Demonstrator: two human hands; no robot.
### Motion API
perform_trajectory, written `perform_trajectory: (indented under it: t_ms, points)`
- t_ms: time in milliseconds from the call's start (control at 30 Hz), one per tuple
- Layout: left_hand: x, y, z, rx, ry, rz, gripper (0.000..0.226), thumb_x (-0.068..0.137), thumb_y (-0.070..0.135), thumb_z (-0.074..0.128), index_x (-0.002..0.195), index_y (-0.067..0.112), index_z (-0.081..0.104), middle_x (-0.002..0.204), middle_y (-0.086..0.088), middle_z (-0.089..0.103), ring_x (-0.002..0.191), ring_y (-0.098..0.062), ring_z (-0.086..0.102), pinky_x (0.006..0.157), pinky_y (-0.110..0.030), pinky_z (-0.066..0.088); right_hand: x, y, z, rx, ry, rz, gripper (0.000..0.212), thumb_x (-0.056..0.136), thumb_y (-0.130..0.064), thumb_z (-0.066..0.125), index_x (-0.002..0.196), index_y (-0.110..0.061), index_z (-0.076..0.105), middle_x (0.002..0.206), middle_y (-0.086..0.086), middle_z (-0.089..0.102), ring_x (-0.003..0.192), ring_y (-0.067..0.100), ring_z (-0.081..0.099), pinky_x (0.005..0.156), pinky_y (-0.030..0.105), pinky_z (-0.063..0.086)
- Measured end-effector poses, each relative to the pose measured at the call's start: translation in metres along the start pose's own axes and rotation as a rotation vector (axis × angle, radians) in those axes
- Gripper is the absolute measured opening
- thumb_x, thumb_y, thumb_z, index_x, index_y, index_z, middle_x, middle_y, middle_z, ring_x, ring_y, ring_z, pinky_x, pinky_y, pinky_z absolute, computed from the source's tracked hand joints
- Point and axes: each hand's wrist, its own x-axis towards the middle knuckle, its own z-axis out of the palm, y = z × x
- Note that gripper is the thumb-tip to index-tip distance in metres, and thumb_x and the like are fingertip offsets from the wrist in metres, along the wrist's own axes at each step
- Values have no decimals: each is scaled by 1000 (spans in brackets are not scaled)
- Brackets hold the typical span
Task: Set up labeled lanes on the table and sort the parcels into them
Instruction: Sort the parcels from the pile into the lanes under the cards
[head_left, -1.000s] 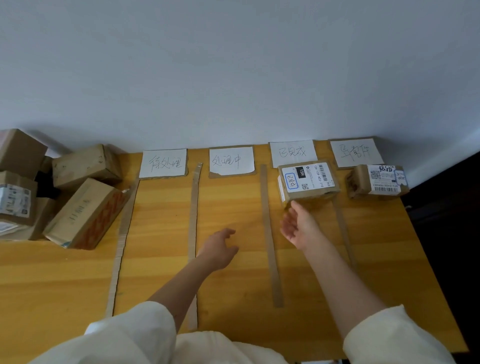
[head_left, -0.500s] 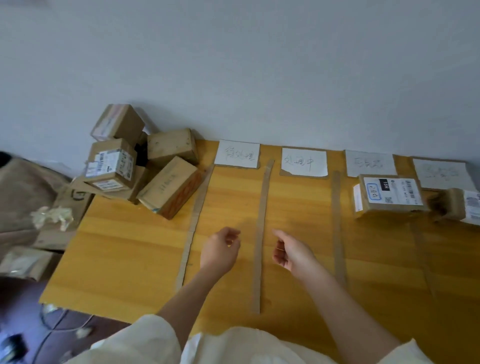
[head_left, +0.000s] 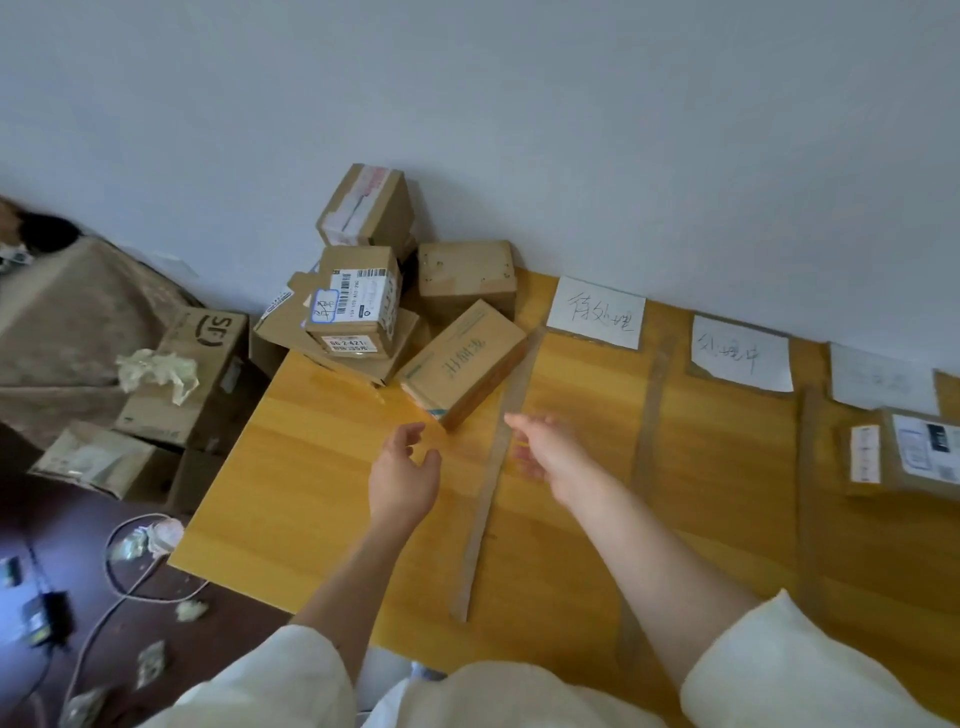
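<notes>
A pile of brown cardboard parcels sits at the table's far left corner. Nearest me lies a long parcel (head_left: 463, 361) with green print, tilted. Behind it stands a labelled parcel (head_left: 356, 306) on a flat one, with two more against the wall. My left hand (head_left: 405, 475) and my right hand (head_left: 545, 449) hover open and empty just in front of the long parcel, not touching it. Cardboard strips (head_left: 488, 483) divide the wooden table (head_left: 311, 467) into lanes, each headed by a white paper label (head_left: 597, 312). One sorted parcel (head_left: 904, 452) lies in a lane at the right edge.
Left of the table, on the dark floor, stand larger cardboard boxes (head_left: 202, 364) with crumpled paper on top, a brown cloth-covered shape, a white cable (head_left: 130, 571) and scattered scraps. The white wall runs directly behind the table.
My view has swung left from the right-hand lanes to the parcel pile. Both hands have moved left and forward toward the long parcel, still empty.
</notes>
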Motion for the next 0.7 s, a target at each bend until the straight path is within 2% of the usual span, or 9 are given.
perform_trajectory:
  t_ms: [100, 200, 300, 433, 600, 700]
  points:
    - [25, -19, -10, 74, -30, -27, 42, 88, 24, 58, 129, 22, 52, 132, -3, 54, 119, -25, 53, 88, -36, 47, 13, -21, 32, -34, 79, -32, 64, 83, -37, 73, 135, -16, 42, 126, 4, 56, 106, 22, 60, 81, 34, 56]
    - [44, -32, -15, 161, -83, -26, 47, 88, 24, 58, 133, 23, 50, 136, -5, 50, 121, -28, 50, 90, -38, 46, 25, -42, 59, -29, 187, -85, 84, 79, -37, 77, 146, -19, 30, 142, 6, 46, 124, 29, 51, 98, 44, 51]
    - [54, -43, -14, 257, -127, 25, 49, 87, 24, 59, 135, 23, 49, 140, -3, 47, 126, -26, 43, 99, -36, 40, 35, -62, 82, -108, 324, -126, 94, 75, -39, 80, 148, -24, 23, 143, 10, 38, 125, 32, 48, 95, 42, 50]
    - [56, -56, -11, 344, -185, 59, 56, 84, 27, 61, 137, 32, 46, 147, 2, 36, 133, -23, 34, 106, -34, 35, 53, -76, 110, -350, 463, -97, 103, 71, -52, 77, 150, -25, 16, 143, 12, 32, 124, 33, 43, 95, 43, 49]
    - [53, -67, -13, 435, -209, 130, 67, 80, 29, 65, 141, 38, 37, 150, 4, 25, 137, -21, 24, 107, -34, 31, 65, -79, 133, -466, 560, -16, 125, 61, -65, 78, 153, -21, 7, 147, 14, 23, 129, 33, 34, 104, 46, 41]
    - [52, -72, -14, 429, -216, 153, 69, 81, 33, 66, 142, 39, 35, 151, 5, 21, 139, -21, 21, 108, -33, 28, 66, -76, 135, -475, 559, -4, 126, 59, -61, 80, 153, -24, 6, 147, 14, 24, 129, 33, 33, 105, 48, 40]
